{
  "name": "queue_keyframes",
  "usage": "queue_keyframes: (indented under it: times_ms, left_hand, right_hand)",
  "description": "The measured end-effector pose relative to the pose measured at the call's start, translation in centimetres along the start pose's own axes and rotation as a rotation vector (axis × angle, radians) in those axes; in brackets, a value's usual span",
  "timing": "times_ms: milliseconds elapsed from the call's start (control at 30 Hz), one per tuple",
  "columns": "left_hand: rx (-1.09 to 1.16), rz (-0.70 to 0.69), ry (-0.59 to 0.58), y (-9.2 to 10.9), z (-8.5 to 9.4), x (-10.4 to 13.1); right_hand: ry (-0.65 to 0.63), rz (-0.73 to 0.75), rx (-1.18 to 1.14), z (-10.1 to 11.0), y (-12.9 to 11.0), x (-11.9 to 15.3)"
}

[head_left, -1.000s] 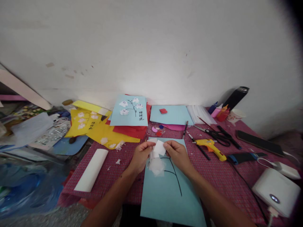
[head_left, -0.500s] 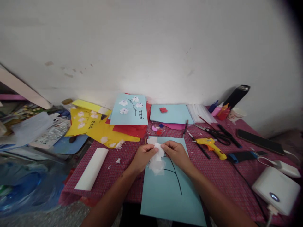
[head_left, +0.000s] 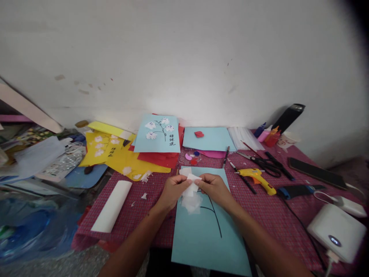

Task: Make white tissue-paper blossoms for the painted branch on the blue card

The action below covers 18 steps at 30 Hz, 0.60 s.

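Pinching a white tissue piece (head_left: 193, 177) between them, the left hand (head_left: 174, 189) and right hand (head_left: 215, 187) meet over the blue sheet's (head_left: 206, 246) far-left part; the tissue pile (head_left: 191, 204) lies just toward the body, neither hand clearly nearer.

The left grip (head_left: 175, 188) and right grip (head_left: 213, 187) have drawn closer together on white paper (head_left: 193, 177).

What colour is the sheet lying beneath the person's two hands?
The sheet is light blue, with black lines on it; the head view shows it best.
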State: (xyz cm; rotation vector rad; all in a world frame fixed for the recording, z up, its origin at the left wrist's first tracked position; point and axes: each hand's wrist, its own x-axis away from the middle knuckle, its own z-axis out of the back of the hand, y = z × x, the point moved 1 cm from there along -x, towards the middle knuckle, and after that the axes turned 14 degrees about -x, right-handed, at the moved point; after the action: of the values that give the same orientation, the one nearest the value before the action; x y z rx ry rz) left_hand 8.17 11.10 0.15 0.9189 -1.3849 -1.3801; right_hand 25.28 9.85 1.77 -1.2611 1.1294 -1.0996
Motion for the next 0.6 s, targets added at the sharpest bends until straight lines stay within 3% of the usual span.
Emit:
queue_keyframes:
  times_ms: [433, 600]
  left_hand:
    - [0.037, -0.015, 0.017, -0.42, 0.12, -0.05]
    - [-0.011, -0.034, -0.077, -0.68, 0.04, 0.01]
  right_hand:
    - [-0.044, 0.020, 0.012, 0.11, 0.24, -0.06]
    - [-0.010, 0.021, -0.013, 0.08, 0.30, 0.02]
